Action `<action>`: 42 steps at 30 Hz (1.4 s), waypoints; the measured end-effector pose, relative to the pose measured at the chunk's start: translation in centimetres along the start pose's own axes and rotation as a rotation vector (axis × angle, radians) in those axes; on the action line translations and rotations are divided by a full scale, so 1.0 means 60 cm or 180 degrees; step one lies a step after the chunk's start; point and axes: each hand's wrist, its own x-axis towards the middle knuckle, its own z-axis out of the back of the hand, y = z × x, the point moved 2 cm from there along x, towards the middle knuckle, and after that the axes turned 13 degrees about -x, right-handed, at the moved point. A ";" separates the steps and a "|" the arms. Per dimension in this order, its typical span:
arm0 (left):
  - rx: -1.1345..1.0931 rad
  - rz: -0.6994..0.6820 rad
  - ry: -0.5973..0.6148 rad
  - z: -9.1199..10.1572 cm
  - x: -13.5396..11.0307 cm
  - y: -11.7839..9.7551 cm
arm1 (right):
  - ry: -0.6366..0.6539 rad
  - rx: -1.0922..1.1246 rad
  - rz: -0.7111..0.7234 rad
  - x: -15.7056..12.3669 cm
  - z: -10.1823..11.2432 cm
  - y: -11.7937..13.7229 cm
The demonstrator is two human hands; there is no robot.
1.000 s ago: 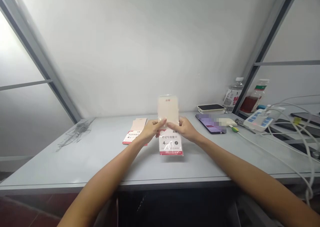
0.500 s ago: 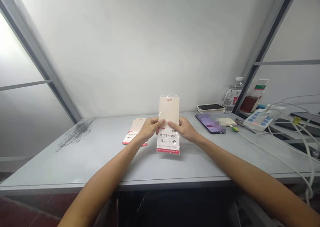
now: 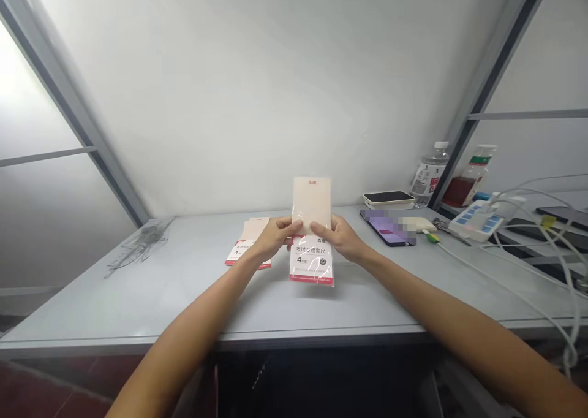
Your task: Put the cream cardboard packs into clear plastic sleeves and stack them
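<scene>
Upright above the table, a ruler set packet (image 3: pixel 312 200) in clear plastic faces me, with a cream upper part and a white lower label edged in red. My left hand (image 3: pixel 278 235) is closed on its left edge, thumb on the front. My right hand (image 3: pixel 340 234) pinches the right edge the same way; the fingers behind the packet are mostly hidden. Left of it, partly covered by my left hand and wrist, a small pile of similar ruler set packets (image 3: pixel 239 251) lies on the table.
At the right lie a lit phone (image 3: pixel 386 228), another phone (image 3: pixel 388 198) and a power strip (image 3: pixel 478 220) with tangled white cables (image 3: pixel 505 288). Two bottles, a clear one (image 3: pixel 428 176) and one with dark red liquid (image 3: pixel 463 185), stand behind. A dark scribble (image 3: pixel 140 241) marks the table's left.
The packet has tilted slightly in my hands, and the glare on its plastic has shifted. Both hands keep their hold; the pile stays in place.
</scene>
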 end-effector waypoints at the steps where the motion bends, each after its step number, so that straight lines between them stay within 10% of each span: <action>1: -0.0001 0.0069 0.0032 0.001 0.000 0.002 | 0.0024 0.0021 -0.0010 0.000 -0.001 0.000; 42: -0.0156 0.0381 0.0379 -0.007 -0.005 -0.005 | 0.0080 -0.0039 0.0101 -0.006 0.004 -0.003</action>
